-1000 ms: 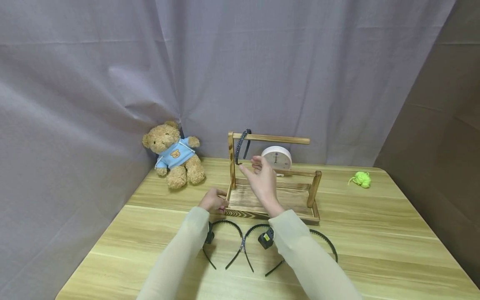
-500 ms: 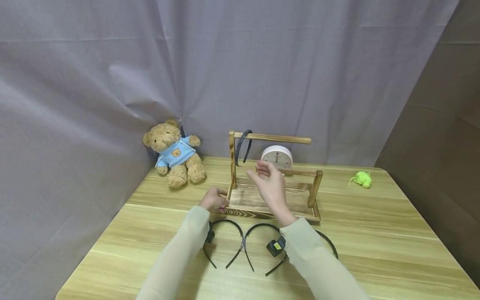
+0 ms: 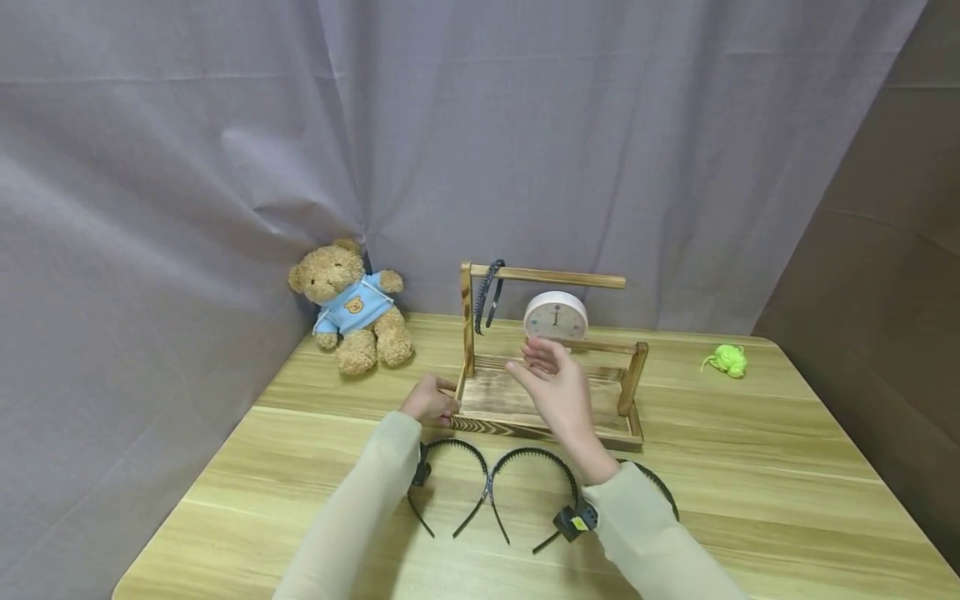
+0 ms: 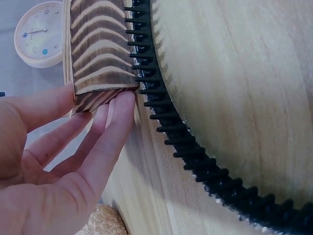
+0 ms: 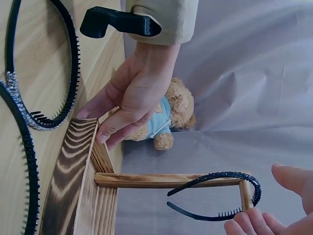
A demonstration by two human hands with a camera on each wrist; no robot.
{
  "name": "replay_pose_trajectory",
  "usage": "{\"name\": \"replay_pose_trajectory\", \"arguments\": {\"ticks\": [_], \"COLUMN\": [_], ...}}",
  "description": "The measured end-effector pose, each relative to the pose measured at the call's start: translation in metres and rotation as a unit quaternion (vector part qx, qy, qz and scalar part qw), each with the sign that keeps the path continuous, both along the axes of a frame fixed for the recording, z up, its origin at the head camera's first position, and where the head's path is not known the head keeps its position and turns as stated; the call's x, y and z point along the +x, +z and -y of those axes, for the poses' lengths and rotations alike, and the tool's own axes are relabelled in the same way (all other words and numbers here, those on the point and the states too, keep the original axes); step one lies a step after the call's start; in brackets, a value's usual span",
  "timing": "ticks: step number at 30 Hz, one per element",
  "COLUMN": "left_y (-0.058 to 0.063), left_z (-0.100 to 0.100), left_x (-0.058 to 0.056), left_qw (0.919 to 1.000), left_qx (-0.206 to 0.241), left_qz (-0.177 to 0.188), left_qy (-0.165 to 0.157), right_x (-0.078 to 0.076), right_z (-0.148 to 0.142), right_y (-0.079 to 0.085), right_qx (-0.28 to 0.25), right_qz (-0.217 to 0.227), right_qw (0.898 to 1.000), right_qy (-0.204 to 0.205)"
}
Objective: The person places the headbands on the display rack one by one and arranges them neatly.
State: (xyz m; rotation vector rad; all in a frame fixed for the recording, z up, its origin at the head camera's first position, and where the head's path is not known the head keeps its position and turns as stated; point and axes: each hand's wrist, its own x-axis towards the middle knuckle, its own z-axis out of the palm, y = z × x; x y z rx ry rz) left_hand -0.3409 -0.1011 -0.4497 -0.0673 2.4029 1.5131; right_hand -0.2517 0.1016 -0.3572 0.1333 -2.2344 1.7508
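Observation:
A wooden rack (image 3: 540, 429) with a tray base and two bars stands mid-table. From its upper bar hangs a dark glittery headband (image 5: 220, 175), close to the left post. My left hand (image 3: 430, 400) grips the left front corner of the base; in the left wrist view, thumb and fingers (image 4: 110, 142) close on the wood's end. My right hand (image 3: 558, 387) is raised before the rack, fingers loosely bent, holding nothing. Toothed black headbands lie before the rack: a left one (image 3: 480, 460), a middle one (image 3: 525, 452), and a right one (image 3: 660, 485) partly hidden by my right sleeve.
Behind the rack is a round white clock (image 3: 557, 317). A teddy bear (image 3: 352, 304) in a blue top sits at the back left. Bright green yarn (image 3: 727, 360) lies at the right. A grey curtain (image 3: 570, 150) backs the table.
My right hand has drawn back from the hanging headband, moving right and down toward me. The left hand stays on the rack's corner, and the headband hangs on the bar.

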Motion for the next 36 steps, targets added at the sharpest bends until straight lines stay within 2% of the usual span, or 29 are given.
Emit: {"name": "replay_pose_trajectory", "arguments": {"ticks": [12, 21, 36], "left_y": [0.002, 0.001, 0.003], "left_z": [-0.001, 0.0, -0.001], "left_x": [0.003, 0.002, 0.004], "left_qw": [1.0, 1.0, 1.0], "left_qx": [0.008, 0.003, 0.007], "left_qz": [-0.001, -0.002, 0.0], "left_qy": [-0.004, -0.006, 0.001], "right_x": [0.019, 0.03, 0.049], "right_z": [-0.03, -0.05, -0.081], "right_y": [0.002, 0.007, -0.012], "right_qx": [0.022, 0.02, 0.077], "right_qz": [0.023, 0.023, 0.05], "right_qw": [0.999, 1.0, 0.996], "right_qy": [0.016, 0.007, -0.003]}}
